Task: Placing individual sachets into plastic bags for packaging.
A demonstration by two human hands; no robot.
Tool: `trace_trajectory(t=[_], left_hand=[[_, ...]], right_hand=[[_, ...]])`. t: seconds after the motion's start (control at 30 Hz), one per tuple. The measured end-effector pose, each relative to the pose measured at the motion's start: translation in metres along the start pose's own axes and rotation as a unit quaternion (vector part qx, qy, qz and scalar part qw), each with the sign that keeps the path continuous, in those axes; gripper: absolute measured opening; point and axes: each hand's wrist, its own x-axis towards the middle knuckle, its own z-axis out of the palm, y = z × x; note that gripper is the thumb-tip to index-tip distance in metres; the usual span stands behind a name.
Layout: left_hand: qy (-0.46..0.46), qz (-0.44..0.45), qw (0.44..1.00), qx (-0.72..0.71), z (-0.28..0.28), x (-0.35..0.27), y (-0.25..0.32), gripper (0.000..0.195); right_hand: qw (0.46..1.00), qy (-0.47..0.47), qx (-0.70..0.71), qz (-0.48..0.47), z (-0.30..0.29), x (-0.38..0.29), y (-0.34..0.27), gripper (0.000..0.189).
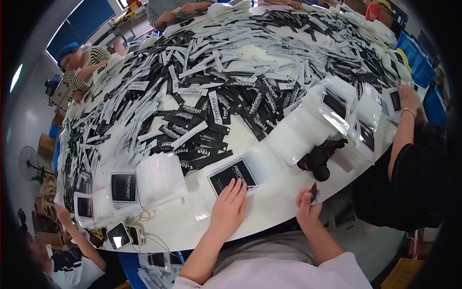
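My left hand (231, 202) lies flat, fingers extended, on a clear plastic bag (265, 162) with a black printed square (225, 177) bearing writing. The fingertips cover part of the square. To the right, my right hand (308, 209) is raised at the table's front edge, its thumb and fingers closed on a small dark flat piece (314, 193); exactly what it is cannot be told. Beyond the bag spreads a heap of black stick packets (187, 126) and white stick packets (214, 108). A stack of clear plastic bags (299, 135) lies past my right hand.
A black and red fabric item (319, 160) lies near my right hand. On the left are another bag stack (158, 177), a phone-like device (119, 236) and cables (153, 238). Co-workers sit around the white table; one's hand (408, 95) touches bags at right. Blue crates (415, 59) stand beyond.
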Motion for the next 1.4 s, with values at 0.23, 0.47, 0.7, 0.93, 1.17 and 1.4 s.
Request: trace_trajectory(t=[0.23,0.47,0.7,0.93,1.17,1.4], left_hand=[[0.014,0.017,1.000,0.018,-0.030,-0.042,0.033,0.030],[0.041,-0.045,0.998,-0.002,-0.032,-0.064,0.047,0.083],[0.048,0.016,0.999,-0.017,-0.027,-0.071,0.030,0.092],[-0.164,-0.103,0.969,-0.151,-0.037,-0.068,0.032,0.081],[0.047,-0.064,0.974,-0.214,-0.037,-0.086,0.031,0.062],[0.028,-0.070,0.979,-0.190,-0.052,-0.076,0.038,0.071]], right_hand=[[0.943,-0.093,0.061,0.314,0.016,0.019,-0.033,0.029],[0.916,-0.329,-0.200,0.109,0.040,-0.017,-0.048,0.033],[0.892,-0.369,-0.094,0.244,0.060,-0.027,-0.057,0.020],[0.868,-0.429,-0.117,0.220,0.060,-0.028,-0.071,0.023],[0.858,-0.482,-0.081,0.159,0.061,-0.016,-0.074,0.031],[0.948,-0.284,0.024,0.143,0.052,-0.004,-0.060,0.034]])
